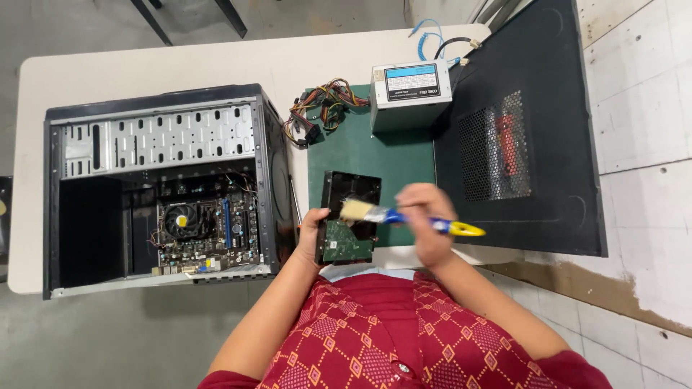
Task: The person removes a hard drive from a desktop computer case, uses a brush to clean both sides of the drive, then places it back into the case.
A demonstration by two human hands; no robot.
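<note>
Gripping the hard drive (348,220) by its near-left edge, the left hand (312,229) kept it propped over the green mat (404,162), while the right hand (425,216) was closed round a blue-and-yellow brush (404,216), bristles on the drive's top. Brushing seemed underway, not finished. Beyond lay the open computer case (162,191), power supply (409,90) and black side panel (519,137).

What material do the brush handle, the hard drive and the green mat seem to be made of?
Brush handle: probably glossy plastic, given its bright blue and yellow shine; the pale bristles look soft.
Hard drive: seemingly a black metal body with a green circuit board on its underside; solder points show.
Green mat: likely matte rubber or vinyl, flat and without glare.
</note>
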